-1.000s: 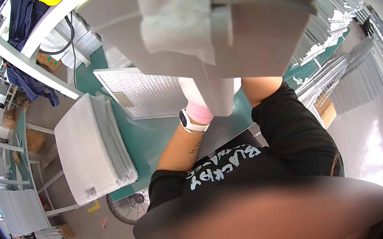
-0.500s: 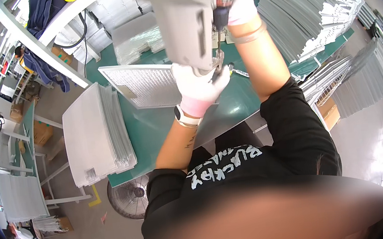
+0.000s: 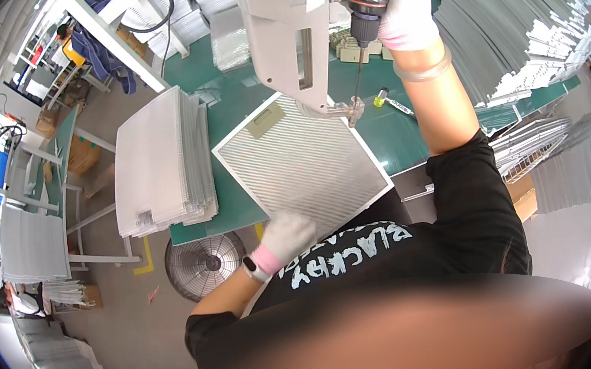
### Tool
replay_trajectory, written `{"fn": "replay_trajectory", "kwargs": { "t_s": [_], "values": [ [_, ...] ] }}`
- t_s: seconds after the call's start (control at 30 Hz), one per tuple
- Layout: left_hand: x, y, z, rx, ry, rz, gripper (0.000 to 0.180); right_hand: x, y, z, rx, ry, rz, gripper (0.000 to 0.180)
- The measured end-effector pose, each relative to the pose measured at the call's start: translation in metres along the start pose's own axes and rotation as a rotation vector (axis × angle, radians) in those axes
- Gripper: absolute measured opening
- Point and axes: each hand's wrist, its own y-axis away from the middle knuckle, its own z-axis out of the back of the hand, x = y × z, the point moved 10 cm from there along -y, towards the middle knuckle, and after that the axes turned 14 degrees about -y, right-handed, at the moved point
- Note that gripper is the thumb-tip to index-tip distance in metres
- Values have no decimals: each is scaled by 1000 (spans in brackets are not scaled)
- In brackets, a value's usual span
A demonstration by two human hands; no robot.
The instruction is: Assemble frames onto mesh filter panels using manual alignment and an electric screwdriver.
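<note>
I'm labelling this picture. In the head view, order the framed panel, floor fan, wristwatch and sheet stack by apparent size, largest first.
1. Framed panel and sheet stack: too alike to rank
2. Floor fan
3. Wristwatch

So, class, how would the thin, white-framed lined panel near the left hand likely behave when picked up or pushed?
The white-framed lined panel is probably stiff, since its edges look straight. Its rim appears thin, so it may be light for its size. Pushed further over the green table's near edge, which it seems to overhang, it might tip.
</note>
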Motion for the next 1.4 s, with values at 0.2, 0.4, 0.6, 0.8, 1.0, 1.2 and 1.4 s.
{"fn": "replay_trajectory", "kwargs": {
  "t_s": [0.2,0.4,0.6,0.8,1.0,1.2,1.4],
  "values": [
    [182,-72,28,-147,110,847,77,0,-4,-12,259,-102,116,35],
    [151,-107,74,-342,89,593,28,9,20,6,-280,177,279,19],
    [64,-91,118,-499,14,373,27,-3,10,2,202,14,327,18],
    [50,-63,129,-563,-8,444,25,-50,55,24,-133,273,211,36],
    [49,-60,131,-566,58,405,26,-63,61,6,-182,86,194,29],
    [47,-61,127,-521,98,384,23,-70,60,14,-17,200,96,38],
    [44,-61,111,-515,183,399,23,-103,83,14,-167,313,-29,70]
  ]
}}
